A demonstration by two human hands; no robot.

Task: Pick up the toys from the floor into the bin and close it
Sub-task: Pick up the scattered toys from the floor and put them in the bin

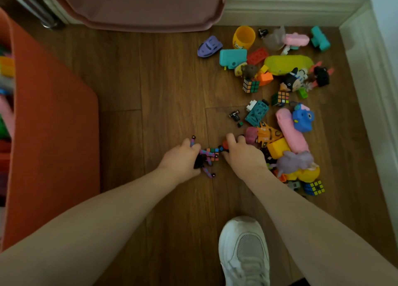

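Near the middle of the frame, two hands reach down to small toys on a wooden floor.

Left hand (183, 161) curls round a jointed pink-and-blue figure (207, 158); right hand (244, 155) closes over a red piece (225, 144). More toys (280, 87) lie upper right; the orange bin (51, 134) stands left. These look light, hard plastic; loose limbs may dangle, so grip the body.

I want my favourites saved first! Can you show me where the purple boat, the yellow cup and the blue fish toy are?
purple boat (209, 46), head view, on the middle of its top deck.
yellow cup (243, 37), head view, on its outer side wall.
blue fish toy (302, 119), head view, on the middle of its body.
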